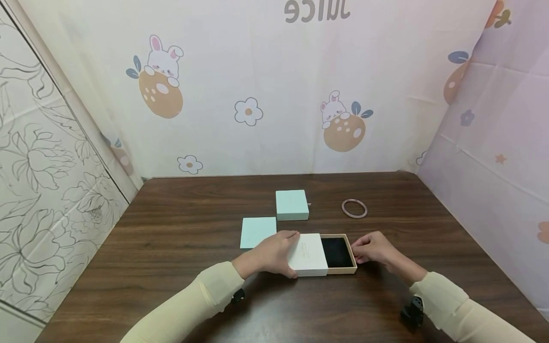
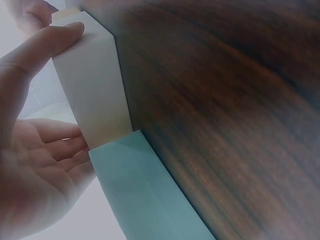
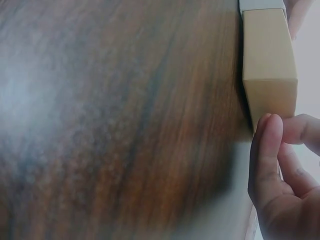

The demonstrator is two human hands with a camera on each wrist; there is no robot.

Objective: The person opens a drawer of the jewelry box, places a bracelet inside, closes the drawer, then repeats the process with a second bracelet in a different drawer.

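Observation:
A white box sleeve [image 1: 308,255] lies on the dark wooden table [image 1: 180,267], with a tan drawer [image 1: 352,259] slid partly out to its right and showing a black lining [image 1: 336,251]. My left hand [image 1: 295,253] grips the sleeve across its left end. The left wrist view shows the thumb [image 2: 47,45] on one edge of the sleeve [image 2: 92,85] and the fingers below it. My right hand [image 1: 356,252] holds the drawer's right end. In the right wrist view its curled fingertips [image 3: 267,145] touch the corner of the drawer [image 3: 267,55].
A mint green box [image 1: 292,205] stands behind the white box. A flat mint square [image 1: 258,232] lies just left of my left hand and shows as [image 2: 145,195] in the left wrist view. A pink ring [image 1: 354,208] lies at back right. Patterned curtains surround the table.

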